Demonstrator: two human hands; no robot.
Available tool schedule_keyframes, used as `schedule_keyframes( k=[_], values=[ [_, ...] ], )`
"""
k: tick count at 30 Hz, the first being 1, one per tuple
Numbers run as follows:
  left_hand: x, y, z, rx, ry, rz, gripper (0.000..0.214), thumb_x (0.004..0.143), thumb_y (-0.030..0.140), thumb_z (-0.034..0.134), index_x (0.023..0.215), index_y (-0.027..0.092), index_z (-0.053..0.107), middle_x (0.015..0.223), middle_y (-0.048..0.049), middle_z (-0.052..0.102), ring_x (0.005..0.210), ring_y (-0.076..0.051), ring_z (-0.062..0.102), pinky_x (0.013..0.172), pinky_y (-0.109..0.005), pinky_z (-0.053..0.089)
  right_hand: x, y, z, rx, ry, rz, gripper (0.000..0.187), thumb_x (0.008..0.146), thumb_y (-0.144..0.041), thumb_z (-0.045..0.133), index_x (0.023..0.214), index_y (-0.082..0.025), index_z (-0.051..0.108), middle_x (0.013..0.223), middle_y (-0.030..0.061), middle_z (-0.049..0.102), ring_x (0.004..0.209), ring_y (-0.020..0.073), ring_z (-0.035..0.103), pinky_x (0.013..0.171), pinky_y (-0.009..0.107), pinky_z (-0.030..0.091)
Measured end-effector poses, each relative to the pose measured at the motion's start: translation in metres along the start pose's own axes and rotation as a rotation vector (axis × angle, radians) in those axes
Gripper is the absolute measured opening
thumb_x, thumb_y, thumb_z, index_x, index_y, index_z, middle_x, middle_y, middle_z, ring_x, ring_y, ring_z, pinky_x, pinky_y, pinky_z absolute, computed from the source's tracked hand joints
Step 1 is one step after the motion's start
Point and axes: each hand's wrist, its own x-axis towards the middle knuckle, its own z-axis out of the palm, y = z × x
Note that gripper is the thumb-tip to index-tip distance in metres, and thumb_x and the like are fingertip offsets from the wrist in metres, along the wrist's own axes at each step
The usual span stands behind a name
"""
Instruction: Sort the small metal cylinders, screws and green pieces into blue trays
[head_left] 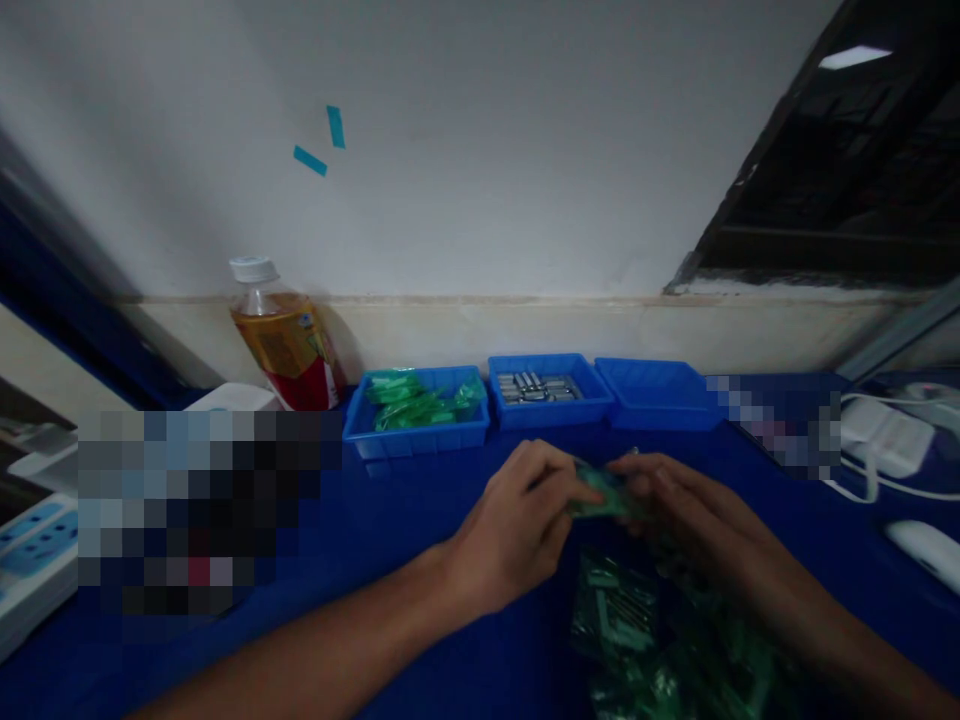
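My left hand (529, 515) pinches one end of a small clear plastic bag (596, 492) with something green in it. At the bag's other end my right hand (690, 505) is closed, and a tiny shiny bit shows by its fingertips; motion blurs this hand somewhat. Below both hands lies a pile of clear packets (615, 610) with green pieces and thin metal parts, partly hidden under my right forearm. Beyond the hands stand a blue tray of green plastic pieces (416, 400) and a tray of silver metal pins (536, 388).
A third blue tray (660, 395) stands at the right end of the row. A drink bottle (281, 335) leans by the wall. To the left is a power strip (37, 550); to the right are a white adapter (885, 437) with cables and a white mouse (926, 550).
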Motion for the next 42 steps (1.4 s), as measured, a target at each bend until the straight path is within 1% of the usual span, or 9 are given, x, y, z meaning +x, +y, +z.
schedule_keyframes(
  k=[3,8,12,15,19,24,31,35,42],
  values=[
    [-0.003,0.005,0.001,0.118,-0.13,0.153,0.023,0.086,0.008,0.044,0.1,0.02,0.058,0.097,-0.0034,0.059,0.089,-0.014,0.053,0.077,-0.027,0.041,-0.007,-0.003,0.005,0.135,-0.03,0.048,0.042,0.08,-0.048,0.058,0.113,-0.022,0.059,0.086,0.0055,0.069,0.074,0.0196,0.066,0.059,0.029,0.054],
    [0.0,0.009,0.001,0.155,-0.2,0.048,0.031,0.085,0.011,0.045,0.112,0.023,0.056,0.109,-0.0059,0.057,0.102,-0.019,0.051,0.085,-0.033,0.039,-0.004,0.004,0.011,0.103,0.193,0.002,0.043,0.077,-0.043,0.064,0.112,-0.019,0.056,0.075,0.0027,0.068,0.066,0.0186,0.066,0.055,0.027,0.054],
    [0.006,0.01,-0.004,0.011,-0.151,-0.125,0.026,0.087,0.026,0.051,0.11,0.017,0.056,0.104,-0.0079,0.059,0.098,-0.02,0.052,0.085,-0.035,0.041,-0.011,0.008,0.01,-0.195,0.302,-0.388,0.005,0.079,-0.025,0.061,0.081,-0.021,0.062,0.084,0.0044,0.067,0.077,0.018,0.066,0.066,0.028,0.054],
    [0.01,0.012,-0.002,-0.165,-0.109,-0.327,0.028,0.092,0.035,0.042,0.098,0.014,0.06,0.088,-0.0059,0.063,0.083,-0.017,0.057,0.074,-0.031,0.045,-0.017,0.007,0.012,-0.427,0.3,-0.722,0.014,0.079,-0.012,0.056,0.081,-0.023,0.065,0.091,0.0051,0.064,0.085,0.0174,0.063,0.073,0.03,0.053],
    [0.023,0.019,-0.003,-0.282,-0.09,-0.545,0.024,0.091,0.031,0.045,0.091,0.013,0.06,0.075,-0.0028,0.064,0.066,-0.013,0.058,0.058,-0.023,0.044,-0.016,0.01,0.016,-0.597,0.263,-0.879,0.023,0.078,-0.008,0.055,0.092,-0.024,0.066,0.102,0.0072,0.061,0.101,0.0223,0.058,0.082,0.039,0.051],
    [0.055,0.014,-0.063,0.249,-0.034,-0.231,0.013,0.085,0.021,0.051,0.093,0.016,0.061,0.091,-0.0044,0.066,0.085,-0.016,0.059,0.078,-0.03,0.046,-0.013,0.008,0.014,-0.681,0.312,-0.841,0.029,0.079,-0.018,0.06,0.107,-0.024,0.061,0.115,0.0097,0.055,0.113,0.0287,0.05,0.09,0.05,0.045],
    [0.057,-0.047,-0.171,0.66,0.013,-0.442,0.02,0.08,0.02,0.053,0.097,0.017,0.063,0.089,-0.0072,0.067,0.081,-0.02,0.061,0.074,-0.032,0.045,-0.019,0.003,0.011,-0.653,0.286,-0.797,0.028,0.081,-0.022,0.058,0.109,-0.023,0.058,0.116,0.0106,0.053,0.114,0.029,0.048,0.09,0.05,0.044],
    [0.043,-0.071,-0.183,0.721,-0.113,-0.516,0.022,0.079,0.022,0.053,0.096,0.017,0.065,0.084,-0.0085,0.068,0.077,-0.02,0.062,0.071,-0.032,0.044,-0.02,0.005,0.012,-0.635,0.255,-0.779,0.029,0.081,-0.023,0.059,0.11,-0.023,0.057,0.116,0.0106,0.051,0.114,0.0286,0.047,0.088,0.05,0.046],
    [0.043,-0.071,-0.184,0.801,-0.336,-0.559,0.027,0.08,0.022,0.049,0.103,0.017,0.064,0.088,-0.0087,0.071,0.078,-0.021,0.064,0.072,-0.031,0.046,-0.022,0.009,0.013,-0.632,0.202,-0.718,0.03,0.083,-0.023,0.058,0.112,-0.024,0.055,0.121,0.0111,0.047,0.112,0.0263,0.047,0.084,0.044,0.048]
  ],
)
